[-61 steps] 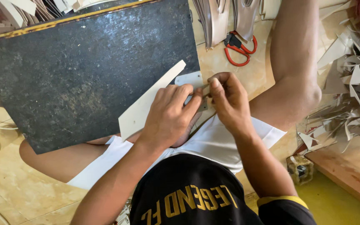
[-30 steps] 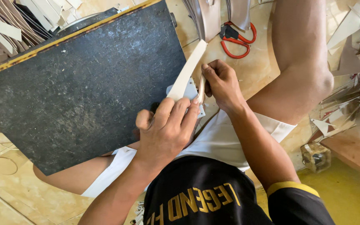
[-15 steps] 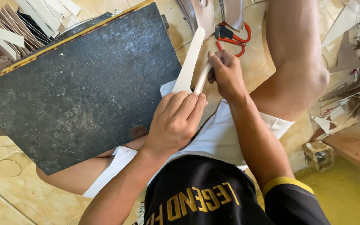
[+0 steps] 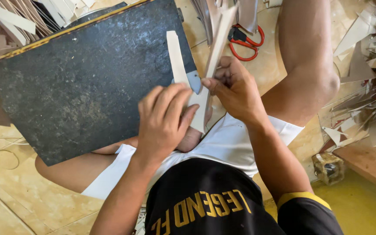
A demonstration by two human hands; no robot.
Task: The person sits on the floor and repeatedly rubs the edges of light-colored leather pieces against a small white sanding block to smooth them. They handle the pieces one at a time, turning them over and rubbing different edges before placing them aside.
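Two hands (image 4: 166, 119) (image 4: 236, 89) pinch pale strip (image 4: 214, 52), possibly cutting, over dark board (image 4: 79, 82).

place: my floor workshop | signs: cutting slab (image 4: 79, 82), offcut scraps (image 4: 366, 91), red scissors (image 4: 244, 42), tiled floor (image 4: 5, 191)

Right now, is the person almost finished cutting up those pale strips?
Some looks done: trimmed scraps litter the floor at right, and one cut strip lies on the dark board. In hand: the left hand and right hand hold a long pale strip. Uncut strips remain stacked behind the board.
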